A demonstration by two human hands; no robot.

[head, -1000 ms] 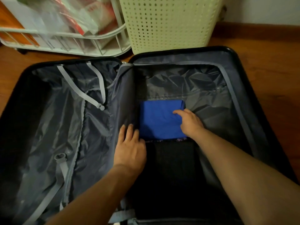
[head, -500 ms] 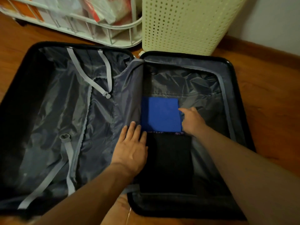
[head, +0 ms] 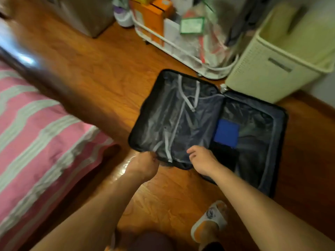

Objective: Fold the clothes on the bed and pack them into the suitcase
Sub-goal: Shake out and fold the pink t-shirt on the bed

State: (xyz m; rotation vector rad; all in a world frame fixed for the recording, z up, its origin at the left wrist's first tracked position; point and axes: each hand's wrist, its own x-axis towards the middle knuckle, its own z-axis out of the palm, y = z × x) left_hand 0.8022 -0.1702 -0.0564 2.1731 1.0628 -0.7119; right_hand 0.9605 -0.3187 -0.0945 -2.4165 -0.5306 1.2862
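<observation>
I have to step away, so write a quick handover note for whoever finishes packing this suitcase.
Left hand: over the suitcase's near edge, blurred, grip unclear.
Right hand: loose, holding nothing, above the middle flap.
Suitcase: open flat on the floor.
Done: folded blue garment lies in the right half, a folded black one just nearer.
Left: the bed is beside it; no clothes show on the visible part, so check the rest.

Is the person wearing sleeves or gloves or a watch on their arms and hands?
No. Both arms are bare all the way down, with no sleeves in sight. The left hand and the right hand have no gloves on, and no watch or bracelet shows on either wrist. The picture is too blurry to tell about rings.
</observation>
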